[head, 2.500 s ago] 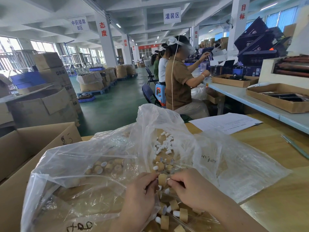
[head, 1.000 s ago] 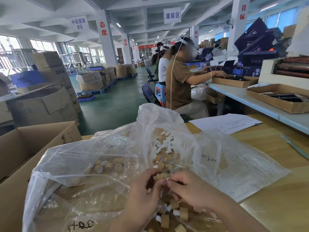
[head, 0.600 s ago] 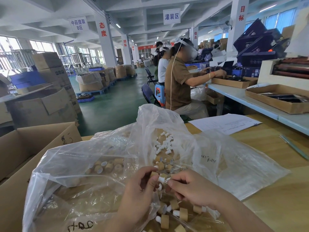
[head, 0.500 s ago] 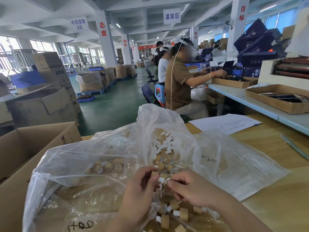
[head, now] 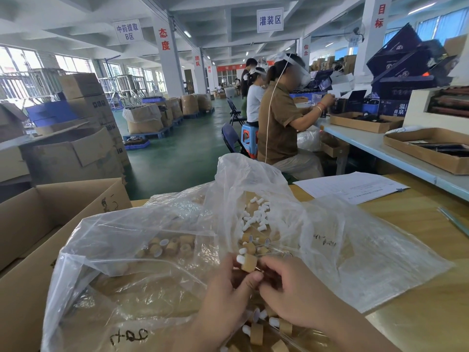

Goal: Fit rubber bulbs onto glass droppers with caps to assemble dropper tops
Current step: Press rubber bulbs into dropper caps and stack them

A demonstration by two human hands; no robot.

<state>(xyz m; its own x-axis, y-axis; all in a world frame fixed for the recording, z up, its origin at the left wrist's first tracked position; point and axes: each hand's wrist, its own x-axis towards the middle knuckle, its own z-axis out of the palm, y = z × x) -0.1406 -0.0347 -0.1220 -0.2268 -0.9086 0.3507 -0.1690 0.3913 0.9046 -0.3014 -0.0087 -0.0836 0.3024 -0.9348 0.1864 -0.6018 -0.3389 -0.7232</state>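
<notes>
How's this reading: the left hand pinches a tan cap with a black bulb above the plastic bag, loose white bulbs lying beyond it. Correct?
Not quite. The head view shows the bulb on the tan cap is white, not black. Otherwise yes: the left hand pinches that cap above the plastic bag, loose white bulbs lying beyond it.

head | cap (head: 250,263) flipped | bulb (head: 240,258) now points up-left

Loose bulbs (head: 256,216) in bag (head: 360,260) on table (head: 421,240)
</notes>
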